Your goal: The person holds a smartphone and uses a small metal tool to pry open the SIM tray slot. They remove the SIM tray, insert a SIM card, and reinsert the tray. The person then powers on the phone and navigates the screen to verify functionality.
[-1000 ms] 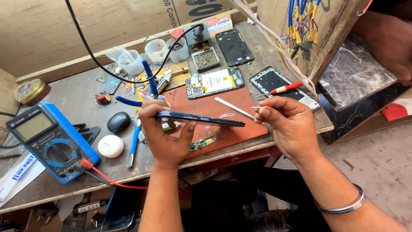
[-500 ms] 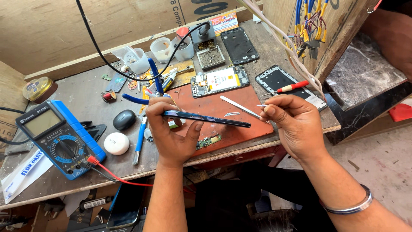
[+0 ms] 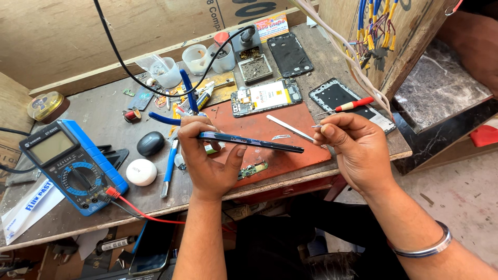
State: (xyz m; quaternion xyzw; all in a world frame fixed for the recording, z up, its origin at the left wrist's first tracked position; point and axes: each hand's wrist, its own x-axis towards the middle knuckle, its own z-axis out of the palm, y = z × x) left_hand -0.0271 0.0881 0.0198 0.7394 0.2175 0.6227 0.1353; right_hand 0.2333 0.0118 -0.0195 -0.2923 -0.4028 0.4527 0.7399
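My left hand [image 3: 207, 158] grips a thin dark blue phone [image 3: 254, 141] by its left end, held edge-on and level above the red work mat [image 3: 290, 161]. My right hand [image 3: 353, 148] sits just right of the phone's free end and pinches a thin metal tool [image 3: 290, 128] whose flat tip points left over the phone. A small green circuit board [image 3: 252, 169] lies on the mat below the phone.
A blue multimeter [image 3: 70, 166] with a red lead lies at the left. An opened phone with battery [image 3: 267, 98], two black phone frames [image 3: 293, 54], a red-handled screwdriver [image 3: 353, 105], blue pliers [image 3: 179, 106], plastic cups [image 3: 194, 57], a white puck and a black oval crowd the bench. Wires hang at the right.
The phone and both hands stay in nearly the same pose; the view has shifted slightly. My right hand's tool stays near the phone's right end.
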